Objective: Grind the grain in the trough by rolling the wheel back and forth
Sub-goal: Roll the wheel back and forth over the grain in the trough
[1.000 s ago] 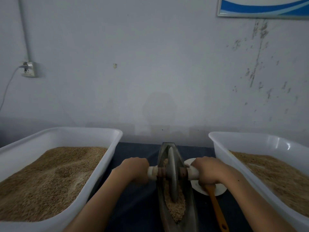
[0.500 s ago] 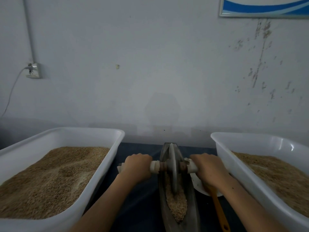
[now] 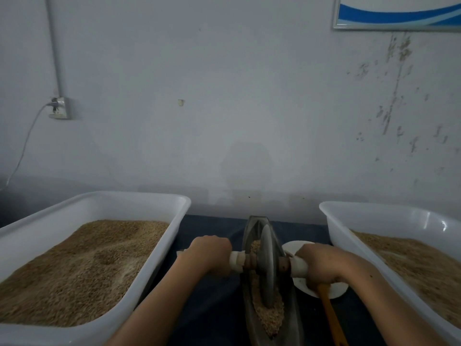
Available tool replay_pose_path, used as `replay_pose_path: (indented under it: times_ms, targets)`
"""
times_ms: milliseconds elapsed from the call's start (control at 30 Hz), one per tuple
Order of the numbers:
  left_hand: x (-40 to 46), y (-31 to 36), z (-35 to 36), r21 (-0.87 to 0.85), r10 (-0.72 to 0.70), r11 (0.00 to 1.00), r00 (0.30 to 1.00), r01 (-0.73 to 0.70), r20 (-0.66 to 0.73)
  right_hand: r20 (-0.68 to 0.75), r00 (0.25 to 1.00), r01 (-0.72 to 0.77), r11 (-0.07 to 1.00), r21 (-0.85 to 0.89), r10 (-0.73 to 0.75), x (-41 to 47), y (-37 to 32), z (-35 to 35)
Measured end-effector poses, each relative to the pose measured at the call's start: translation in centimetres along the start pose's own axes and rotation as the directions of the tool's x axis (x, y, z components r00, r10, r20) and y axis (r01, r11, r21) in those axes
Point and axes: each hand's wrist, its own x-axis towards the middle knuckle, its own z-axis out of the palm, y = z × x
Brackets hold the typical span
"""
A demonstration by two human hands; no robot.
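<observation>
Grain (image 3: 268,314), a tan, coarse heap, lies in the long, narrow, dark metal trough (image 3: 290,318) that runs away from the person along the middle of the dark blue table (image 3: 212,303). Most of the heap sits in the near half, and a smaller clump clings beside the wheel farther back. A grey metal disc wheel (image 3: 267,265) stands upright on its edge in the trough, its lower rim sunk into the grain. A rusty brown axle passes through its hub, and white cylindrical handles (image 3: 237,261) stick out on either side.

Curled fingers of the left hand (image 3: 209,253) grasp the left handle, knuckles up. On the other side the right hand (image 3: 315,264) wraps round the right handle in the same way.

Under the right hand lies a white round plate (image 3: 335,290), just beside the trough, and an orange wooden-looking utensil handle (image 3: 330,318) reaches from it toward the person.

Two large white plastic tubs flank the trough: the left tub (image 3: 174,221) and the right tub (image 3: 334,226), each holding a deep bed of tan grain. Behind them rises a pale, scuffed wall (image 3: 249,96) with a socket (image 3: 59,108) and a plugged-in white cable at left, and a blue-and-white framed sign (image 3: 399,13) at top right.
</observation>
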Motion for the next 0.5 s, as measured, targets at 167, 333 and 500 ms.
replay_pose_path:
  times_ms: [167, 333, 500]
  targets:
    - [0.2, -0.2, 0.3, -0.001, 0.0, 1.0, 0.999, 0.0, -0.049, -0.076, 0.997, 0.001, 1.0, -0.004, -0.001, 0.7, 0.1, 0.2]
    - [0.5, -0.3, 1.1, 0.012, -0.002, 1.0, 0.959, 0.005, -0.283, -0.421, 0.906, 0.012, 0.998, -0.062, -0.037, 1.2, -0.2, 1.5]
    - [0.6, -0.5, 1.6, -0.039, -0.004, 0.999, 0.953, -0.008, -0.303, -0.534, 0.844, 0.013, 0.996, -0.086, -0.057, 1.5, -0.4, 2.0]
